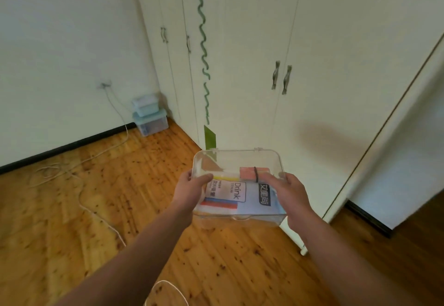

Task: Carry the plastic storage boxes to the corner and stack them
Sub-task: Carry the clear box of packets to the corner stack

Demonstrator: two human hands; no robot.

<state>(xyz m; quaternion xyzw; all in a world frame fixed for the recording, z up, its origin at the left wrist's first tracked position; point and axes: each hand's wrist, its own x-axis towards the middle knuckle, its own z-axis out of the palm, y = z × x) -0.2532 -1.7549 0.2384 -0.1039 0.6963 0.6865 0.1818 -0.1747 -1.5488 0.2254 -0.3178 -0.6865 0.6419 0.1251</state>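
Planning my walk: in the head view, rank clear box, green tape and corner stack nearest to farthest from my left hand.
1. clear box, gripped by the left hand.
2. green tape, low on the wardrobe ahead.
3. corner stack, far left.

I hold a clear lidded box (240,161) between my left hand (192,186) and right hand (289,191), above the wooden floor (72,209). Stacked blue-lidded boxes (149,113) sit in the corner beside the wardrobe (252,41).
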